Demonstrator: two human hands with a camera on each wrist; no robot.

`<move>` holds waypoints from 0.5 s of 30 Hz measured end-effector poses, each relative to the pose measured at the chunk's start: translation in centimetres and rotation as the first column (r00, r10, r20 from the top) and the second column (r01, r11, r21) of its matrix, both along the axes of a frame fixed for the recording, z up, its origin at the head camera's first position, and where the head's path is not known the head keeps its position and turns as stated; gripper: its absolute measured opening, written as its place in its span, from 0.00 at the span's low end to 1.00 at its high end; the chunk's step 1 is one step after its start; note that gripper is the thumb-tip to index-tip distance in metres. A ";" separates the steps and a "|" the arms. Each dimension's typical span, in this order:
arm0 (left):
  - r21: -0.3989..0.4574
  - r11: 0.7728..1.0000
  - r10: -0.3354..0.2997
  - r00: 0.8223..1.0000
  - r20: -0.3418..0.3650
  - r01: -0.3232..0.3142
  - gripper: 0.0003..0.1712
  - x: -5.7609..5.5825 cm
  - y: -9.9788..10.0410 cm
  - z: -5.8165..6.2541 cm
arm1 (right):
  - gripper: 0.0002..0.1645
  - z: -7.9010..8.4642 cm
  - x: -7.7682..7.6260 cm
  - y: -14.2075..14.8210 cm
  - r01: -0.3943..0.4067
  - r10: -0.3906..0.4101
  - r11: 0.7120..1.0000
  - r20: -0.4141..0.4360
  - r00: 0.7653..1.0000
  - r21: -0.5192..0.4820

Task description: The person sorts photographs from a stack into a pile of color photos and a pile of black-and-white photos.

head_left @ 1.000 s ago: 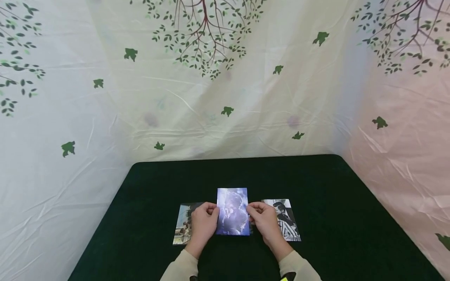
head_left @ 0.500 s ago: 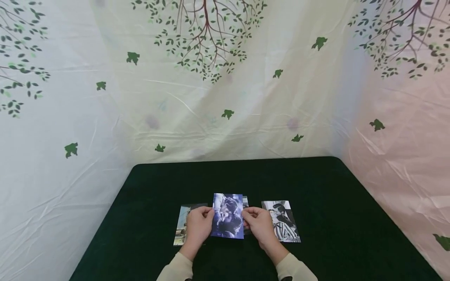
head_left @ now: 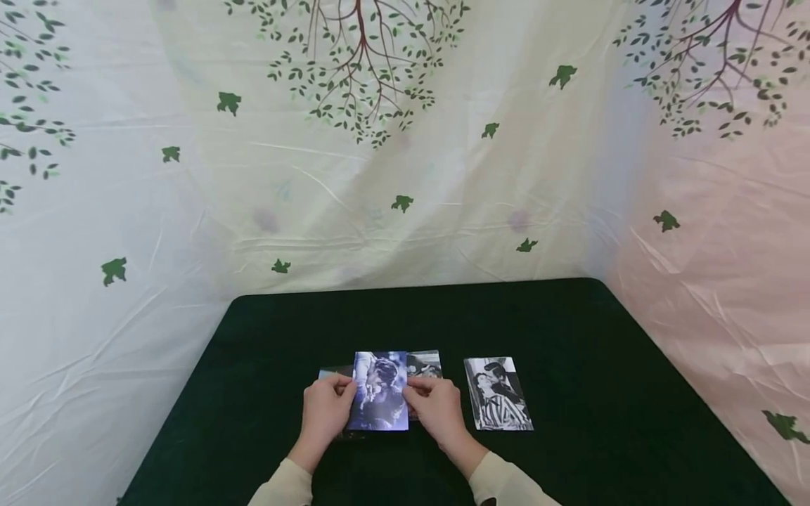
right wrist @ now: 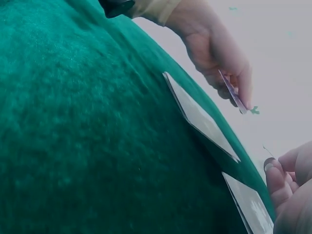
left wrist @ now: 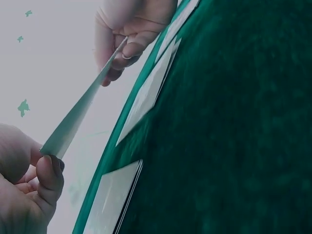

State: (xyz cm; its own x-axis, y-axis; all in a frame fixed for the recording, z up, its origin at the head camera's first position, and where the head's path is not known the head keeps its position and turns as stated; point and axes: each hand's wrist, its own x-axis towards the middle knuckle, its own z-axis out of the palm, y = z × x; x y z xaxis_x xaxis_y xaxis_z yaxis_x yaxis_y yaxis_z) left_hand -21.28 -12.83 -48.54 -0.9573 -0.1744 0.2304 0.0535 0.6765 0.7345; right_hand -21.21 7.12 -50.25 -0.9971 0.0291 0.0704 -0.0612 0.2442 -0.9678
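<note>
A blue-purple photo print [head_left: 381, 391] is held between my two hands in the head view. My left hand [head_left: 324, 418] pinches its left edge and my right hand [head_left: 438, 414] its right edge, thumbs on the front. From the left wrist view, the print [left wrist: 78, 119] is seen nearly edge-on, raised above the table. Behind it in the head view, a left photo [head_left: 335, 371] is mostly covered, and a middle photo [head_left: 425, 362] shows its upper right part. A black-and-white photo [head_left: 498, 393] lies uncovered to the right of my right hand.
Dark green cloth covers the table [head_left: 569, 316]. White, cream and pinkish fabric [head_left: 443, 232] printed with branches and leaves hangs around its back and sides. In the left wrist view, the nearest lying photo [left wrist: 112, 195] shows stacked edges.
Both hands have moved left with the print, from over the middle photo toward the left one. Glare on the print has faded, so its picture shows. The lying photos stay put.
</note>
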 end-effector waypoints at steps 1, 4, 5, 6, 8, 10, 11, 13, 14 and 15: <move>-0.003 1.000 0.004 1.000 0.008 -0.004 0.06 0.1 -0.3 0.0 | 0.10 0.0 0.0 -0.3 -0.005 0.005 1.000 -0.009 1.000 0.014; -0.011 1.000 0.013 1.000 0.028 -0.013 0.06 0.3 -1.2 0.3 | 0.10 0.1 0.0 -1.2 -0.029 0.031 0.999 -0.042 0.999 0.044; -0.013 1.000 0.015 0.999 0.034 -0.015 0.06 0.4 -1.5 0.3 | 0.10 0.1 0.0 -1.4 -0.039 0.042 0.998 -0.053 0.998 0.051; -0.015 1.000 0.016 0.999 0.038 -0.015 0.06 0.5 -1.7 0.4 | 0.10 0.2 0.1 -1.7 -0.048 0.052 0.997 -0.059 0.997 0.059; -0.027 1.000 0.016 0.999 0.039 -0.015 0.07 0.7 -2.3 0.5 | 0.10 0.2 0.2 -2.2 -0.066 0.071 0.995 -0.062 0.996 0.077; -0.040 0.999 0.019 0.999 0.035 -0.017 0.07 0.8 -2.9 0.5 | 0.11 0.2 0.3 -2.7 -0.082 0.089 0.991 -0.067 0.994 0.104; -0.048 0.999 0.022 0.999 0.034 -0.020 0.06 0.9 -3.2 0.5 | 0.11 0.2 0.3 -2.9 -0.086 0.094 0.989 -0.063 0.994 0.122; -0.069 0.997 0.026 0.999 0.025 -0.024 0.06 0.9 -3.8 0.4 | 0.12 0.3 0.4 -3.4 -0.100 0.111 0.982 -0.065 0.992 0.159; -0.082 0.996 0.030 0.999 0.027 -0.028 0.07 0.9 -4.1 0.3 | 0.13 0.3 0.4 -3.7 -0.108 0.122 0.977 -0.070 0.990 0.182; -0.094 0.995 0.033 0.999 0.028 -0.031 0.07 1.0 -4.4 0.2 | 0.14 0.3 0.3 -4.0 -0.116 0.134 0.973 -0.077 0.988 0.201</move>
